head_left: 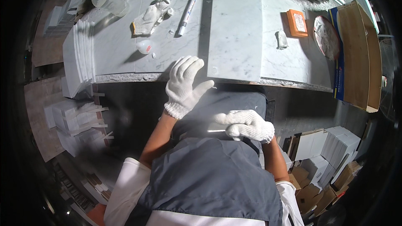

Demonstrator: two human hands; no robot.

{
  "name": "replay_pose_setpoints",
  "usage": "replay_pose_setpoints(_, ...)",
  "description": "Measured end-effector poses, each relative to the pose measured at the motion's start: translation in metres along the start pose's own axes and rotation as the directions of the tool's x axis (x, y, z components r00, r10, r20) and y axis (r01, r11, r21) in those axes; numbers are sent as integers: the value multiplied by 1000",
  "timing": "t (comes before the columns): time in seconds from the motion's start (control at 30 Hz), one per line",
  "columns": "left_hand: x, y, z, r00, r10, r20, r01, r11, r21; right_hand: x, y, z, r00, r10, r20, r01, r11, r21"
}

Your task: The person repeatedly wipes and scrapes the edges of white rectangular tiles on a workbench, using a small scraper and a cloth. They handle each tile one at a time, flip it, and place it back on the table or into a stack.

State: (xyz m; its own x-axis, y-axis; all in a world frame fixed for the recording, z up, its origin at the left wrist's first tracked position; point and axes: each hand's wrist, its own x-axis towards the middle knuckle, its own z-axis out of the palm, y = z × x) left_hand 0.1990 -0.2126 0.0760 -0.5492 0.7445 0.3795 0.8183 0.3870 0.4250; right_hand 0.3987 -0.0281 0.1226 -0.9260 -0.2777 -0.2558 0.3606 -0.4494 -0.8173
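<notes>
I'm on one head-worn fisheye, left of its pair; it looks steeply down and forward from above the wearer; apron [213,175] close in, lower middle; left hand [186,86] and right hand [247,125] mid-frame; worktop [130,77] farther off, across the top; straight edges bow, rim goes black

Bench [115,54] brightly lit, shadow of bottle [109,3] falling lower left, floor [303,109] dim, straight edges bowed by fisheye toward blackened rim.
</notes>
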Motion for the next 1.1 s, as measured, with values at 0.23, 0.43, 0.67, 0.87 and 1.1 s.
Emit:
replay_pose_setpoints(0.23, 21, 7, 8, 990, 13, 139, -17, 999, 28, -8, 3, -8, 992, -26, 127, 19, 998, 58)
replay_pose_setpoints(0.43, 30, 13, 15, 971, -86, 224, 67, 994, 89, -7, -4, -7, 997, 18, 69, -22, 998, 61)
replay_pose_setpoints(0.67, 23, 10, -6, 966, 24, 256, -21, 1000, -17, -15, 0, -14, 999, -43, 19, 38, 973, 228)
replay_pose_setpoints(0.87, 28, 3, 7, 994, -41, 96, 42, 999, -2, -14, 1, -14, 1000, 19, -23, -14, 976, 217)
replay_pose_setpoints(1.1, 38, -5, 25, 982, -184, 32, 177, 974, 144, -18, 2, -12, 996, -86, -22, 88, 975, 204)
